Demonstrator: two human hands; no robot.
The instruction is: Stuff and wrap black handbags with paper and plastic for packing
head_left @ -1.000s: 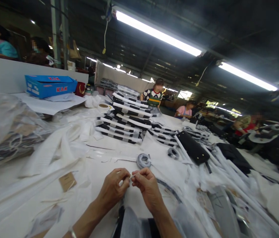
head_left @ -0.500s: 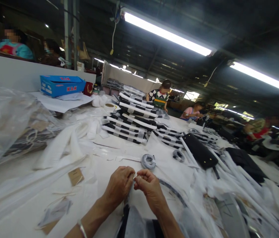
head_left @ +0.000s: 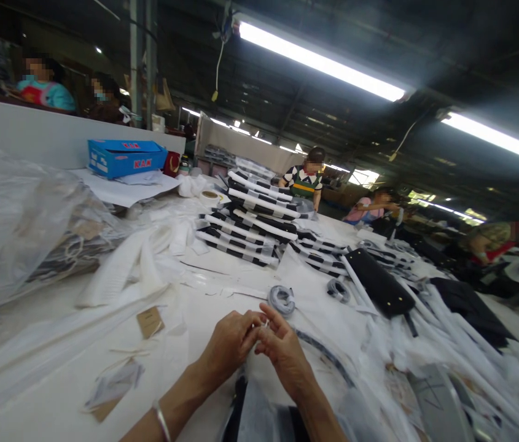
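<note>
While the left hand [head_left: 232, 339] keeps its fingers pinched on a tiny white bit [head_left: 266, 323], the right hand [head_left: 287, 356] now leans in closer than a moment ago, its forefinger stretched out past the left's fingertips; whether its curled fingers grip too, I can't tell. The bit sits between both hands, over the tabletop [head_left: 206, 316], this side of the nearer coil; I'd judge the fiddly work on it unfinished. Beneath the hands lies one wrapped piece [head_left: 254, 410], with a curved strap [head_left: 328, 352] beside it. Counting round, I make it two coils [head_left: 281, 292], two brown tags [head_left: 150, 322], one blue box [head_left: 123, 161], one bangle [head_left: 161, 422] and five co-workers [head_left: 304, 186]. The stack [head_left: 259, 202] overlaps too much to count.
</note>
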